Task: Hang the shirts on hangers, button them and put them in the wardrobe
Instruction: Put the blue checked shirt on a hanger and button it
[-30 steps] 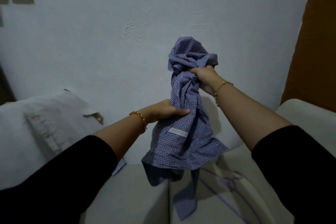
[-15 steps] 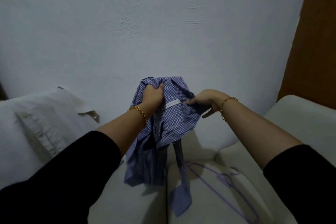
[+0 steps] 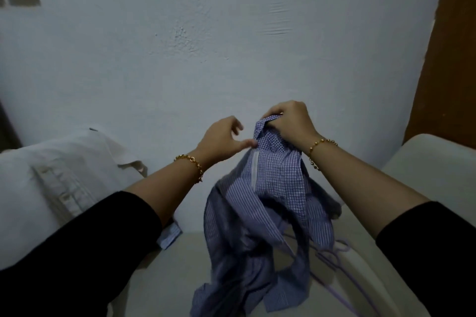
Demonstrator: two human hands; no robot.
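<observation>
Count recorded: one blue checked shirt point(image 3: 273, 188); one white shirt point(image 3: 64, 175); two gold bracelets point(image 3: 192, 162) point(image 3: 320, 145); one lilac hanger point(image 3: 334, 252) confirmed, any further ones indistinguishable.

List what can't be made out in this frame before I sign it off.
Head view only.
The purple hanger: mostly covered by the blue checked shirt; its hook is unclear.
That shirt's buttons: lost in bunched folds, too small.
Fingertips of the right hand: buried in the collar.
The brown panel: cut off by the right edge; wardrobe or door, cannot tell.
The white shirt: lower part behind the left sleeve.
</observation>
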